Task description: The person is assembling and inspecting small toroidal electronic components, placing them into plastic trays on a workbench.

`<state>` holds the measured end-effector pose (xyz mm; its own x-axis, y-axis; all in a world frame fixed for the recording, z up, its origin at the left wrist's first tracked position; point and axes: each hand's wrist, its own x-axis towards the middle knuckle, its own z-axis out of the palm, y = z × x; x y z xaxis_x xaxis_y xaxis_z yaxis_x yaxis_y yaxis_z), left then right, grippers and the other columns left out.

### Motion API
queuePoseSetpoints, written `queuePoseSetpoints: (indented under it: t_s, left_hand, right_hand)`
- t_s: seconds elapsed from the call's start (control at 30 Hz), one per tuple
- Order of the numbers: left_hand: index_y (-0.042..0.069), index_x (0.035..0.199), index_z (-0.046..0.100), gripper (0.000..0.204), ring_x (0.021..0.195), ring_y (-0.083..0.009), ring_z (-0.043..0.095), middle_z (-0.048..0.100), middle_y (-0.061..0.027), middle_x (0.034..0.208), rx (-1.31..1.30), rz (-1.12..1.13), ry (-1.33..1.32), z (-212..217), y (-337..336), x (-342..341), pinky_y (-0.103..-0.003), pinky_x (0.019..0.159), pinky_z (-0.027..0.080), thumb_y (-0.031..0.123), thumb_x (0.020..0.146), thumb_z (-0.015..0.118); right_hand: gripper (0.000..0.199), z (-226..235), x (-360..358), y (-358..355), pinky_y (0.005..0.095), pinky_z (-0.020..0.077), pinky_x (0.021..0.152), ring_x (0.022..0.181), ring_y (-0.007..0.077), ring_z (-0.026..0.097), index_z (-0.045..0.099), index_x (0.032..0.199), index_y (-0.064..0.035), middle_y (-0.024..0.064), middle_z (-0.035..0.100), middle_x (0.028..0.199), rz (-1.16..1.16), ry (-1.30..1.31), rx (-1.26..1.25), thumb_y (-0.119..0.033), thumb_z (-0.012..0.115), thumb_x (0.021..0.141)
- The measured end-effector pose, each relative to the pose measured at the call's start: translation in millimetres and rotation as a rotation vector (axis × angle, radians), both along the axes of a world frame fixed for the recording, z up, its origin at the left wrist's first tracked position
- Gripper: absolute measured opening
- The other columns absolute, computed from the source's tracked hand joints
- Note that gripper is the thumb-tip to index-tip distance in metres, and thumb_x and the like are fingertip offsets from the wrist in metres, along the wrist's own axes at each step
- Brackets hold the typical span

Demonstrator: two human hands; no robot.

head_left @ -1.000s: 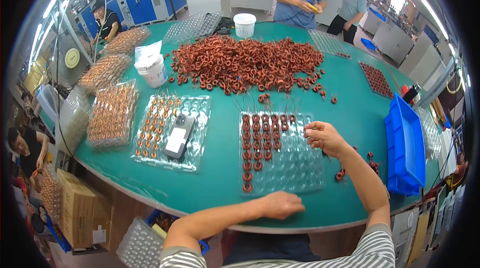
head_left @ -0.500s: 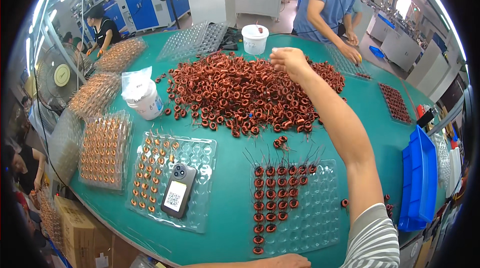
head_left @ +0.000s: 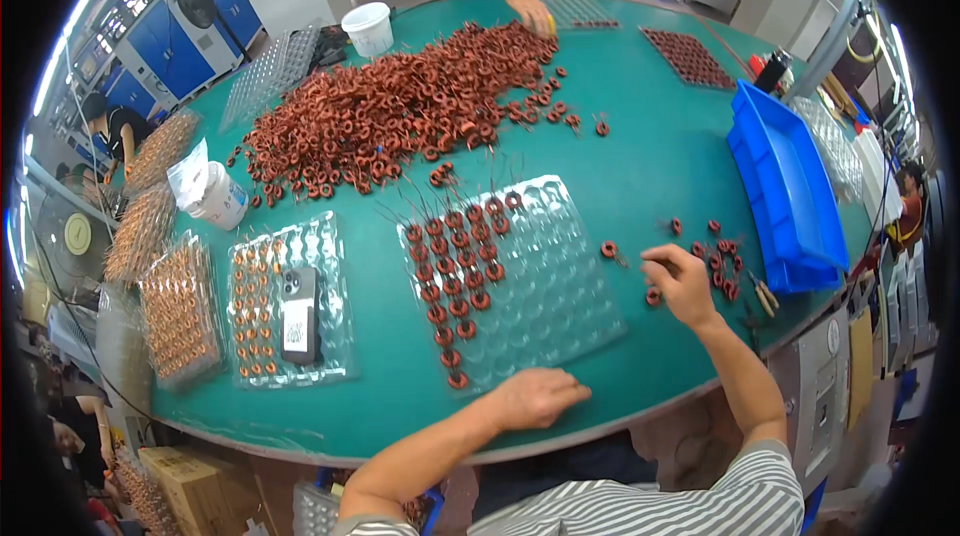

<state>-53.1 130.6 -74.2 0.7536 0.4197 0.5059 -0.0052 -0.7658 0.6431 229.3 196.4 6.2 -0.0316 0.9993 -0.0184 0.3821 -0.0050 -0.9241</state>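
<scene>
Apparently just beside loose red coils (head_left: 718, 264): the right hand (head_left: 682, 286).
Whether its bent fingers pinch one, I cannot tell; the left hand (head_left: 541, 398), loosely fisted, is near the clear tray (head_left: 562, 288).

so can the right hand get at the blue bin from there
Probably yes: the right hand is near the blue bin, and only low, loose rings seem to lie between them, which it could likely pass over.

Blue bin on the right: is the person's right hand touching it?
Apart. The head view shows loose red rings and bare green table between the right hand and the blue bin.
</scene>
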Motion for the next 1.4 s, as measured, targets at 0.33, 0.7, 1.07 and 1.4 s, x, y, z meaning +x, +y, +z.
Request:
queuePoseSetpoints:
  t_s: [0.33,0.7,1.07,1.4]
  left_hand:
    - [0.004,0.097,0.068,0.031,0.073,-0.0269,0.065,0.065,-0.0100,0.084,0.189,0.282,0.101,7,-12,6,-0.036,0.062,0.055,-0.005,0.067,0.066]
    - [0.002,0.095,0.070,0.013,0.083,-0.0272,0.062,0.067,-0.0106,0.090,-0.069,0.660,0.068,10,-80,43,-0.035,0.073,0.049,-0.002,0.083,0.067]
    - [0.004,0.095,0.070,0.015,0.085,-0.0288,0.062,0.067,-0.0111,0.092,-0.035,0.772,0.051,11,-81,25,-0.037,0.075,0.050,-0.001,0.081,0.068]
    - [0.000,0.102,0.068,0.024,0.077,-0.0220,0.065,0.068,-0.0133,0.090,-0.564,0.588,-0.266,28,-132,68,-0.034,0.072,0.052,0.020,0.089,0.068]
  right_hand:
    - [0.018,-38,82,-124,0.0331,0.0521,0.069,0.080,0.0234,0.066,0.068,0.101,-0.0007,0.0115,0.066,0.090,-0.281,-0.366,0.220,-0.007,0.068,0.085]
    - [0.026,-78,135,-80,0.0440,0.0504,0.084,0.098,0.0344,0.062,0.063,0.113,-0.0054,0.0158,0.063,0.103,-0.433,-0.705,0.314,-0.012,0.064,0.087]
    - [0.023,-80,81,-15,0.0443,0.0496,0.075,0.090,0.0365,0.061,0.055,0.097,-0.0041,0.0189,0.059,0.093,-0.181,-0.675,0.283,-0.015,0.064,0.079]
    - [0.023,-44,-16,-173,0.0213,0.0454,0.058,0.068,0.0074,0.054,0.059,0.099,-0.0019,0.0007,0.054,0.080,0.330,0.137,0.043,0.009,0.065,0.079]
